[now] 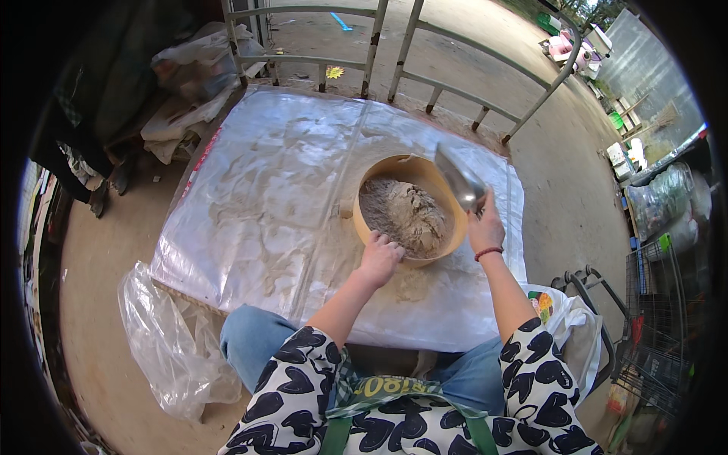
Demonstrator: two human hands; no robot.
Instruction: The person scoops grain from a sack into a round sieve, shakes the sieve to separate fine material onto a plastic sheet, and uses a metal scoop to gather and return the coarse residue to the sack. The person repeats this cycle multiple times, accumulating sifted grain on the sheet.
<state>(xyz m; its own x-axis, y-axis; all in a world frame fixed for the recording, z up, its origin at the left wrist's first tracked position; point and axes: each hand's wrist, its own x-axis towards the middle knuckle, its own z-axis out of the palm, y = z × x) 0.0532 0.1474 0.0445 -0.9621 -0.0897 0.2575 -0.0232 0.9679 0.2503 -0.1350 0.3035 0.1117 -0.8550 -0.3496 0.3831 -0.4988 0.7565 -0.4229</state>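
Observation:
A round sieve or drum with a tan rim [362,223] rests on a white plastic sheet [256,170] dusted with powder. Inside it lies a heap of greyish-brown powder [418,213], paler on top. My left hand [384,259] grips the near left part of the rim, its fingers over the edge. My right hand [486,224], with a red bead bracelet at the wrist, holds a shiny metal scoop [463,185] tilted at the right side of the rim. Whether the scoop touches the rim is unclear.
A metal bed-frame railing [310,58] stands along the far edge. A clear plastic bag [170,347] hangs at the near left; a white bag [574,324] is at the right beside a wire cart [654,307]. Another person's legs [74,153] show at the far left.

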